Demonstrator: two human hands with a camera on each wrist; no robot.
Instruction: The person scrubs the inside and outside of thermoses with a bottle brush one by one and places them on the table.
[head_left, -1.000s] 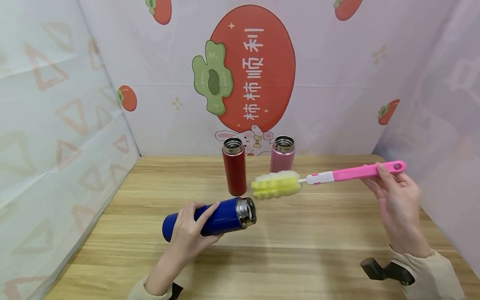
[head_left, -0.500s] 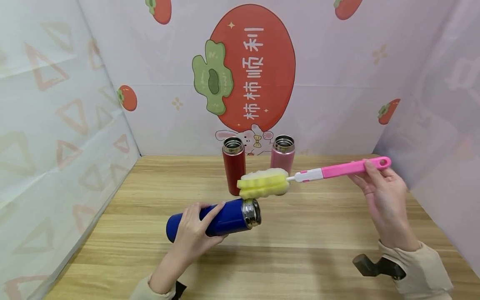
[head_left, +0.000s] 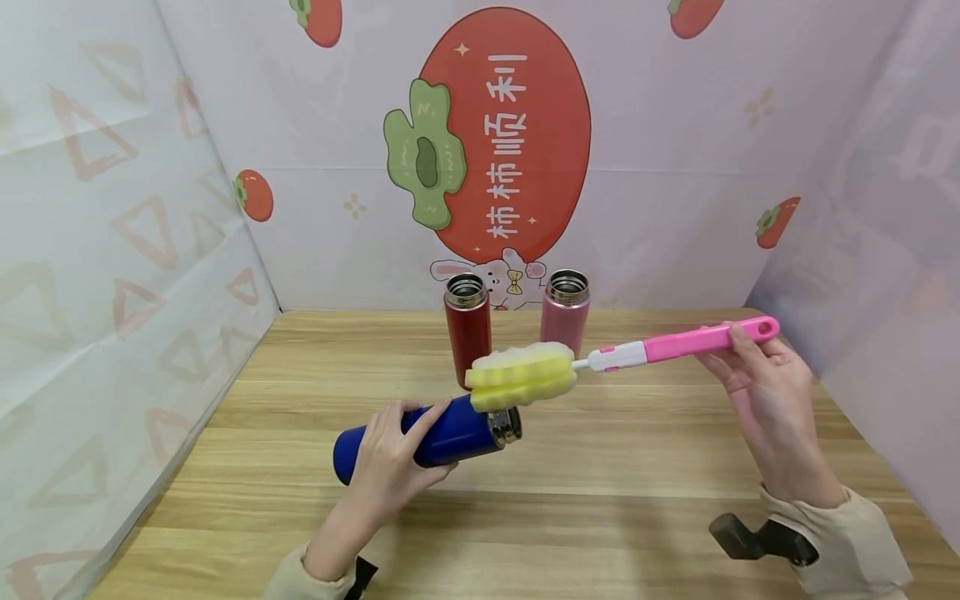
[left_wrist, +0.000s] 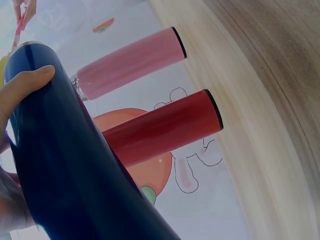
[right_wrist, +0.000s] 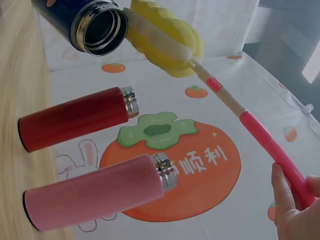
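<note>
My left hand (head_left: 392,458) grips a blue thermos bottle (head_left: 453,435) around its body. The bottle lies tilted above the table, its uncapped steel mouth (right_wrist: 104,29) facing right. My right hand (head_left: 772,408) pinches the pink handle (head_left: 693,340) of a bottle brush near its end. The brush's yellow and white sponge head (head_left: 522,377) overlaps the bottle's neck in the head view. In the right wrist view the sponge is outside the mouth, right beside the rim. The left wrist view shows the thumb (left_wrist: 30,82) lying across the blue bottle.
An uncapped red bottle (head_left: 470,342) stands upright behind the blue one. To its right stands an uncapped pink bottle (head_left: 567,312), partly hidden by the sponge. The wooden table (head_left: 600,533) ends at a printed cloth backdrop (head_left: 675,208), with cloth walls at both sides.
The right hand has brought the brush leftward, and its sponge has dropped slightly over the blue bottle's neck. The left hand has shifted the bottle a little to the right.
</note>
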